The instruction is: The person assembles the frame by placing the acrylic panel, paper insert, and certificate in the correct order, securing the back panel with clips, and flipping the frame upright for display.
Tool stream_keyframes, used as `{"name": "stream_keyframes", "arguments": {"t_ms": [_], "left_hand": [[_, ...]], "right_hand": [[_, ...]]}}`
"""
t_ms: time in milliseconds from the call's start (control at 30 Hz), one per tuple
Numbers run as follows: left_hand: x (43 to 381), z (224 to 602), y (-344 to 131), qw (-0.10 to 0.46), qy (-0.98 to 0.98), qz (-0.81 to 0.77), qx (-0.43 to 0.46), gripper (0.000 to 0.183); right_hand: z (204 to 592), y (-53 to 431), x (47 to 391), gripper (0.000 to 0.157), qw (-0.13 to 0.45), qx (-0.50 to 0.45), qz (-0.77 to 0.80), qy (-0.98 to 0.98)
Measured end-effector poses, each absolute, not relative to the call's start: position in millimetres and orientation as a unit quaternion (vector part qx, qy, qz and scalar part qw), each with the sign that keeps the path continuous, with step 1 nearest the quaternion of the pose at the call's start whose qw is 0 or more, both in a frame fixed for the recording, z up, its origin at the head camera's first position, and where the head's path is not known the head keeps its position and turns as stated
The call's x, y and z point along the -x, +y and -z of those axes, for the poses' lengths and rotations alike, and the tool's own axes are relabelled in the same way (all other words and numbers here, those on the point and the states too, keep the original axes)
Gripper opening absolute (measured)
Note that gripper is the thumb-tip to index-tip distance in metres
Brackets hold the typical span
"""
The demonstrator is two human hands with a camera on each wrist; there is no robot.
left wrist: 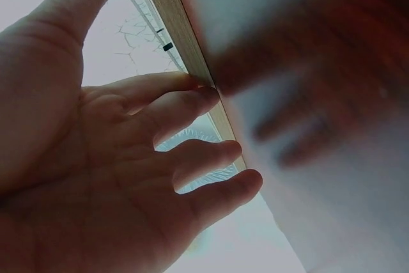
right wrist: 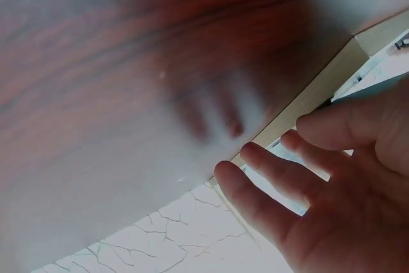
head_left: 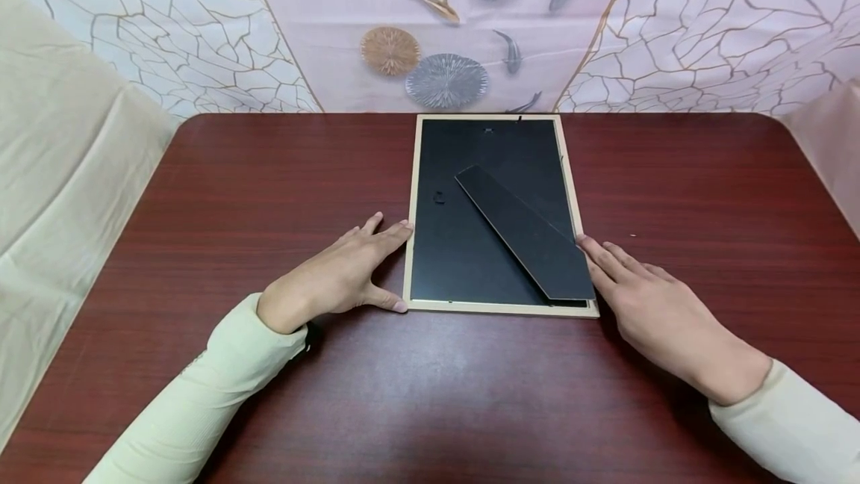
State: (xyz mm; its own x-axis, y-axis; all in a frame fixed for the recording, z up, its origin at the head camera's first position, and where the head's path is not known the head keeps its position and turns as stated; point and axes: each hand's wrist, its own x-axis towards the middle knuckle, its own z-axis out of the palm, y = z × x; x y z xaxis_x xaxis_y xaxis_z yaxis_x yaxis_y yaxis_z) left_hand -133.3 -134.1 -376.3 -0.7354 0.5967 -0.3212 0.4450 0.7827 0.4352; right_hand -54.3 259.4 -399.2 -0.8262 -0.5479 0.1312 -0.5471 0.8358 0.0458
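Note:
A picture frame (head_left: 411, 260) with a pale wood-coloured border lies back side up on the table, its black backing (head_left: 457, 245) showing. Across the backing slants a black stand leg (head_left: 531, 237); its wide end reaches over the lower right border. My left hand (head_left: 343, 267) touches the left border with fingers spread and the thumb at the lower left corner. On the other side, my right hand (head_left: 655, 312) has its extended fingertips against the right border, beside the leg's wide end. In the right wrist view its thumb (right wrist: 339, 123) lies close to the frame's edge.
The dark red wooden table (head_left: 269, 163) has a glossy top. Its far edge meets a patterned cloth (head_left: 443, 28) with fish and round leaf prints, right behind the frame's top. Plain pale cloth (head_left: 60, 193) hangs along the left side.

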Motion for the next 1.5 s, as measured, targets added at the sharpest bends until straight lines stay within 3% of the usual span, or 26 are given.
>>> {"name": "stream_keyframes", "arguments": {"t_ms": [67,133,367,633,800,1500], "left_hand": [[133,377,-135,0.227,0.917,-0.167,-0.284,0.111],[133,377,-136,0.227,0.917,-0.166,-0.283,0.111],[132,377,-137,0.227,0.917,-0.169,-0.282,0.110],[133,376,-136,0.229,0.915,-0.173,-0.283,0.108],[133,376,-136,0.226,0.916,-0.173,-0.281,0.108],[134,374,-134,0.229,0.916,-0.171,-0.282,0.109]], "right_hand": [[401,259,55,0.046,0.074,-0.289,0.002,-0.954],[403,260,57,0.051,0.068,-0.289,-0.025,-0.955],[401,265,62,0.076,-0.040,-0.202,-0.215,-0.955],[390,252,61,0.098,-0.120,-0.112,-0.255,-0.953],[394,235,57,0.104,-0.104,-0.105,-0.285,-0.947],[392,215,57,0.099,-0.088,-0.062,-0.317,-0.942]]}}
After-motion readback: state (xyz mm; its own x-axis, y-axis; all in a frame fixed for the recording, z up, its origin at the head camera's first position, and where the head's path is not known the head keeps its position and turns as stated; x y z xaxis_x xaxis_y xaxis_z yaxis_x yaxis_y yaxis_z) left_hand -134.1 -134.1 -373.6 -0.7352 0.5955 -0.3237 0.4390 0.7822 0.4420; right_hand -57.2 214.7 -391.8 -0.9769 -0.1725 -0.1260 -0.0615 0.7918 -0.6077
